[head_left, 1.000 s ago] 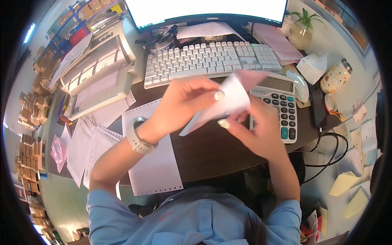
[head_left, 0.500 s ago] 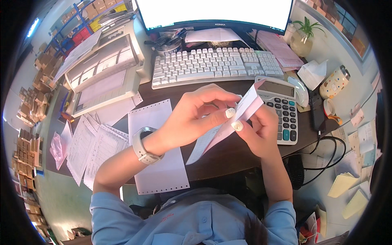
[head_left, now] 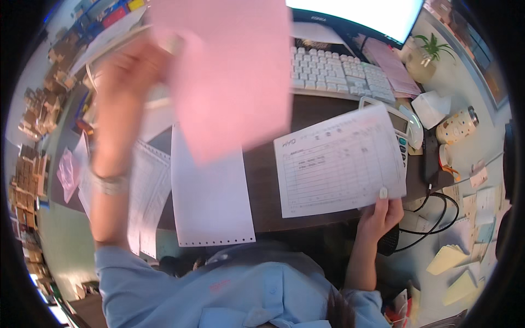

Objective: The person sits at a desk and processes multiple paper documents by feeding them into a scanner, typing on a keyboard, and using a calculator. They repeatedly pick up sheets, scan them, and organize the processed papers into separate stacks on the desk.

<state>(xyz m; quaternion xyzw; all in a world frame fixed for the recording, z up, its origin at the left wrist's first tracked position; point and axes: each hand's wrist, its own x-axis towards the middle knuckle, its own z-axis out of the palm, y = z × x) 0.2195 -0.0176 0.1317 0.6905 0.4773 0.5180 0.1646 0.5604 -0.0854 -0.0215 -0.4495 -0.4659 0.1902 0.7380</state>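
My left hand point(head_left: 131, 68), smeared by motion, is raised at the upper left and grips a pink paper sheet point(head_left: 235, 76) by its left side. The sheet hangs over part of the keyboard and the printer. At the lower right, my right hand point(head_left: 378, 217) pinches a white printed form point(head_left: 333, 172) at its bottom right corner, thumb on top. A ruled table fills the form, which tilts above the desk edge and covers much of the calculator point(head_left: 402, 123). Between the hands lies a blank white sheet point(head_left: 213, 205) with punched holes along its edge.
Printed papers point(head_left: 150, 186) lie at the left beside a pink plastic bag point(head_left: 68, 172). Behind stand the white keyboard point(head_left: 328, 74) and a lit monitor point(head_left: 355, 19). On the right are a phone point(head_left: 431, 158), a patterned bottle point(head_left: 458, 124), a potted plant point(head_left: 429, 52) and black cables point(head_left: 456, 213).
The folded papers held between both hands have come apart. My left hand has swung up and left with the pink sheet; my right hand has lowered, and the white form is spread flat.
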